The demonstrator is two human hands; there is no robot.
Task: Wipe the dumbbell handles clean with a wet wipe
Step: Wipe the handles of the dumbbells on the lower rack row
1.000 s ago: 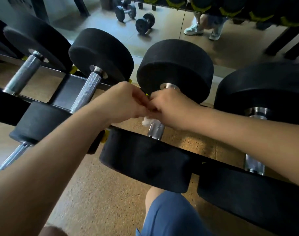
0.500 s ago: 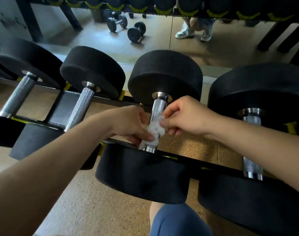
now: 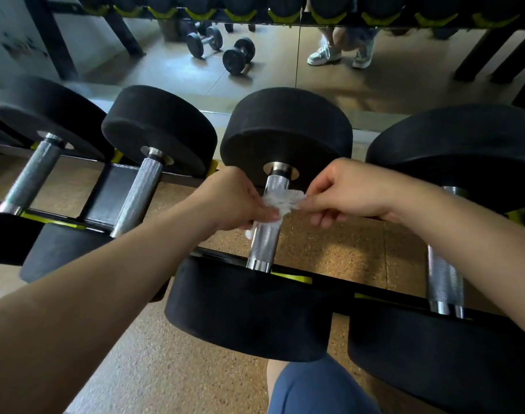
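Leaves the near part of the middle handle [image 3: 262, 240] bare, pinches the wet wipe [image 3: 280, 200] in curled fingers of left hand [image 3: 240, 201] and right hand [image 3: 353, 189], stretched across the handle farther up than a moment ago, near the far head [image 3: 285, 130], so likely almost finishes this handle.

Rack: black steel frame [image 3: 103, 192], two rails running left to right, with a flat cross brace between them.
Cradles: yellow-green pads [image 3: 294, 277] set along the rails.
Floor: tan speckled surface [image 3: 329, 249], showing under the rack.
Mirror: a wall mirror [image 3: 270, 76] just behind the rack, with a vertical seam near its middle.
In the mirror: two small black dumbbells [image 3: 238, 56] lying on the floor, a pair of pale sneakers [image 3: 324, 55] to their right, and a row of yellow-green cradles along the top edge.
Wall: pale [image 3: 10, 40], far left.
Knee: in blue fabric [image 3: 315, 389], bottom edge.
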